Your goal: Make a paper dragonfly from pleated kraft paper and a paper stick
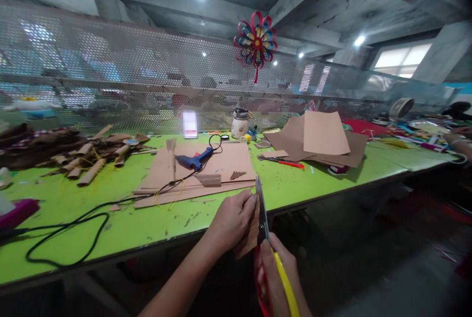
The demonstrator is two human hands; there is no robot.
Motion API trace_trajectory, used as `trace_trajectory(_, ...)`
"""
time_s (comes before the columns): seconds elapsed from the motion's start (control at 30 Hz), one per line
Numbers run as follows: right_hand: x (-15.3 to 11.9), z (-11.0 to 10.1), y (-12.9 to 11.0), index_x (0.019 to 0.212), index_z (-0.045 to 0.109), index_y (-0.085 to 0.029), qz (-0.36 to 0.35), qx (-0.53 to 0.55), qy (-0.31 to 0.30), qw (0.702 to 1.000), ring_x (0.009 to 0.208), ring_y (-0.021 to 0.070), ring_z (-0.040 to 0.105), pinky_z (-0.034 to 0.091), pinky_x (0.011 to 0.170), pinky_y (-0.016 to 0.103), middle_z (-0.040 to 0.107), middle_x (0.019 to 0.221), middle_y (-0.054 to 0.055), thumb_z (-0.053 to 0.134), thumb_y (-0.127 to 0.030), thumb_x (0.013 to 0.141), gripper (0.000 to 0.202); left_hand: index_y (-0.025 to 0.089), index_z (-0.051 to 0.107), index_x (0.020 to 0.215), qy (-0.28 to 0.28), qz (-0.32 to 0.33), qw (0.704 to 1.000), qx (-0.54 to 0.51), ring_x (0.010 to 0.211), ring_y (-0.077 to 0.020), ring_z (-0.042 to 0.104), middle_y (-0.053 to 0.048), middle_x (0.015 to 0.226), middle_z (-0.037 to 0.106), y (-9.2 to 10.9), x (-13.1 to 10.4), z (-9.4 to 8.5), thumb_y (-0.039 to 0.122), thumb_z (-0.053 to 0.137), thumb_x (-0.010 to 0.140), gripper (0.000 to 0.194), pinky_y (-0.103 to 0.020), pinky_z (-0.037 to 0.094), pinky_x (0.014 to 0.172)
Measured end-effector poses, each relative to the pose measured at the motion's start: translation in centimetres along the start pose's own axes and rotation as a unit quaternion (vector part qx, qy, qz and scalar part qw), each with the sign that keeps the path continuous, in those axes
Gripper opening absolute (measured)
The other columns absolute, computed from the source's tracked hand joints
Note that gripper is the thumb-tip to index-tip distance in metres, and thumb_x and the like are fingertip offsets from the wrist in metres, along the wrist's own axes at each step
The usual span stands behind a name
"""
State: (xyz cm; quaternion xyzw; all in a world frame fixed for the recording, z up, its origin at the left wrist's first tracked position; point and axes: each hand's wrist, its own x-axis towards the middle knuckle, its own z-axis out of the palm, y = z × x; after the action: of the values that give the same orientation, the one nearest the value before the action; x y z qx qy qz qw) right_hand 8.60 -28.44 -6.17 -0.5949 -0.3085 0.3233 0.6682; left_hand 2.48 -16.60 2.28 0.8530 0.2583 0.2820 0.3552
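My left hand point(230, 221), near the table's front edge, pinches a piece of brown paper point(248, 238) that hangs down beside the scissors. The scissors point(262, 211) have metal blades pointing up and away, and red and yellow handles. My right hand point(276, 268) is closed round those handles, below and right of my left hand. The blades run along the right side of the paper. Behind my hands lie stacked brown sheets point(236, 157), with a blue glue gun point(195, 160), a fringed paper roll point(171, 164) and cut paper pieces point(208, 180) on top.
Rolled brown tubes point(92, 172) lie at the left of the green table point(129, 233). A black cable point(103, 214) crosses its left half. Red-handled scissors point(291, 163) and large brown sheets point(324, 132) lie to the right. A jar point(239, 124) and phone point(190, 124) stand behind.
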Motion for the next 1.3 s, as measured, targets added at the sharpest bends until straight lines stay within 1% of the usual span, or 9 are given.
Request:
trace_trajectory(0.33,0.5,-0.5,-1.3,0.105,0.056,-0.017,0.045,-0.019,0.004,0.999,0.040,0.0076,0.038,0.032,0.036,0.017,0.045,0.052,-0.005,0.049,-0.067,0.073,0.059,0.019,0.041,0.065,0.024,-0.008,0.999,0.025,0.058,-0.0124,0.041,0.003,0.059,0.044,-0.4,0.0,-0.2,0.032,0.033,0.090,0.029,-0.025,0.028,0.056)
trace_trajectory(0.47,2.6,-3.3,-4.2,0.105,0.057,-0.015,-0.033,-0.139,-0.006,0.990,0.049,0.0115,0.047,0.040,0.045,0.022,0.050,0.058,-0.002,0.055,-0.057,0.076,0.051,0.019,0.048,0.068,0.012,-0.006,1.000,0.016,0.060,-0.0129,0.046,0.002,0.062,0.049,-0.4,-0.3,-1.4,0.029,0.037,0.087,0.024,-0.024,0.032,0.058)
trace_trajectory(0.63,11.5,-8.3,-7.6,0.111,0.053,-0.014,-0.194,-0.436,0.061,0.876,0.073,0.0200,0.056,0.044,0.068,0.030,0.059,0.081,0.007,0.054,-0.044,0.078,0.045,0.016,0.061,0.079,0.000,0.001,1.000,-0.020,0.069,-0.0146,0.053,-0.001,0.072,0.060,-1.8,1.3,-5.3,0.026,0.048,0.079,0.016,-0.026,0.039,0.066)
trace_trajectory(0.8,20.8,-9.4,-8.2,0.120,0.054,-0.013,-0.107,-0.637,0.086,0.758,0.088,0.0236,0.059,0.041,0.071,0.028,0.060,0.102,0.015,0.050,-0.035,0.081,0.045,0.014,0.062,0.079,0.016,-0.058,0.995,-0.079,0.058,-0.0116,0.049,0.000,0.065,0.058,-4.1,5.0,-8.7,0.027,0.054,0.072,0.017,-0.023,0.036,0.056)
trace_trajectory(1.03,24.0,-7.1,-6.4,0.105,0.064,-0.008,-0.133,-0.674,0.066,0.724,0.100,0.0308,0.053,0.038,0.081,0.035,0.061,0.103,0.021,0.060,-0.030,0.075,0.037,0.011,0.066,0.084,-0.101,-0.133,0.975,-0.149,0.042,-0.0077,0.036,0.005,0.048,0.046,-7.3,8.0,-10.0,0.023,0.055,0.069,0.022,-0.021,0.026,0.044)
trace_trajectory(1.1,24.0,-5.8,-6.9,0.107,0.063,-0.009,-0.175,-0.666,0.062,0.722,0.105,0.0322,0.050,0.036,0.086,0.039,0.059,0.107,0.022,0.057,-0.031,0.078,0.037,0.012,0.067,0.087,-0.113,-0.126,0.977,-0.130,0.042,-0.0078,0.036,0.005,0.049,0.045,-8.2,8.5,-10.1,0.027,0.055,0.072,0.024,-0.022,0.025,0.044)
trace_trajectory(1.17,23.8,-3.5,-7.9,0.109,0.062,-0.011,-0.228,-0.606,0.006,0.762,0.103,0.0286,0.051,0.037,0.087,0.038,0.059,0.110,0.019,0.051,-0.034,0.083,0.036,0.014,0.065,0.094,-0.133,-0.115,0.977,-0.122,0.041,-0.0079,0.034,0.006,0.048,0.043,-8.6,8.9,-10.1,0.031,0.054,0.075,0.028,-0.022,0.026,0.043)
trace_trajectory(1.23,23.7,-0.5,-8.9,0.103,0.064,-0.014,-0.232,-0.495,-0.123,0.828,0.093,0.0233,0.056,0.042,0.080,0.033,0.064,0.102,0.013,0.048,-0.039,0.085,0.035,0.016,0.061,0.103,-0.138,-0.093,0.978,-0.123,0.040,-0.0080,0.033,0.007,0.049,0.041,-8.8,9.2,-9.9,0.036,0.053,0.078,0.033,-0.022,0.027,0.043)
trace_trajectory(1.3,23.7,2.7,-9.3,0.096,0.065,-0.016,-0.218,-0.390,-0.271,0.852,0.081,0.0193,0.059,0.044,0.072,0.029,0.067,0.091,0.008,0.047,-0.045,0.085,0.036,0.017,0.057,0.107,-0.111,-0.056,0.987,-0.106,0.044,-0.0085,0.037,0.007,0.056,0.045,-8.9,9.2,-9.7,0.037,0.053,0.079,0.035,-0.021,0.030,0.045)
